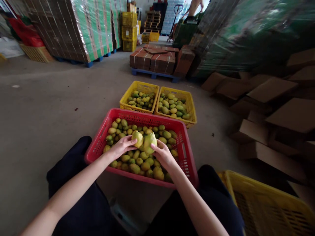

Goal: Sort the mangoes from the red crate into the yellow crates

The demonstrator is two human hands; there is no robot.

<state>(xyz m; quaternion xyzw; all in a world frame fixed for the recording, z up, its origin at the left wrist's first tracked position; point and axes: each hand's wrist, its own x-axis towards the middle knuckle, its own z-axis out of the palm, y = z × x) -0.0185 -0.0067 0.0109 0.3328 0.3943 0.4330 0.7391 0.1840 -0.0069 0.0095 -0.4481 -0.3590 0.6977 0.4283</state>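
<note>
Both of my hands are raised over a red plastic basket [148,114] filled with green and yellow lemons [135,168]. Between the fingers of my left hand [122,147] is a yellowish lemon [138,139]. A larger, green-yellow lemon [149,144] with a knobby tip is in the grip of my right hand [162,154]. The two held lemons are side by side and look to be touching. The basket stands between my knees, and its right end shows some bare red wall.
Behind the basket stand a yellow crate [134,107] and a second yellow crate [192,106], both with lemons. Another yellow crate [268,196] is at my right knee. Flattened cardboard boxes [273,88] lie right. Cartons rest on a blue pallet [154,74]; a person [194,8] is farther back.
</note>
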